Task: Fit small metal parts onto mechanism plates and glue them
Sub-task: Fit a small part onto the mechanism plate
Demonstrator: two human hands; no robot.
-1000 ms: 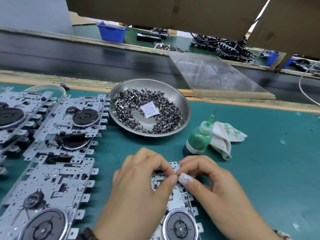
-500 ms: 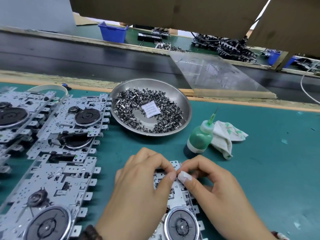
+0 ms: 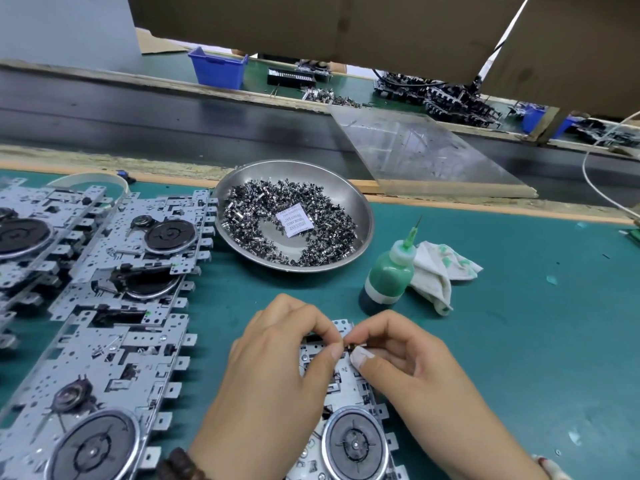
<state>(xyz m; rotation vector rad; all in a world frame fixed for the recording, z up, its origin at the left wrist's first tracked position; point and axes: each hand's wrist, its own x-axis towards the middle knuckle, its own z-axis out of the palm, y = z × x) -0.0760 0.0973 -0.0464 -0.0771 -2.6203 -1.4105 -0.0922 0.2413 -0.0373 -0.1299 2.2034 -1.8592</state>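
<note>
Pinching a tiny metal part (image 3: 356, 347) between both hands' fingers (image 3: 334, 351) over the mechanism plate (image 3: 341, 375) on the desk (image 3: 519, 341) (light, stiff, probably slippery), the left hand (image 3: 277, 368) and right hand (image 3: 408, 362) should hold it by its sides.

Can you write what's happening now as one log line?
left hand steadies plate | right hand pinches small part | glue bottle standing untouched

Bright even overhead light — soft shadows, glare on steel dish (image 3: 360, 216), wide-angle bending at edges.
</note>
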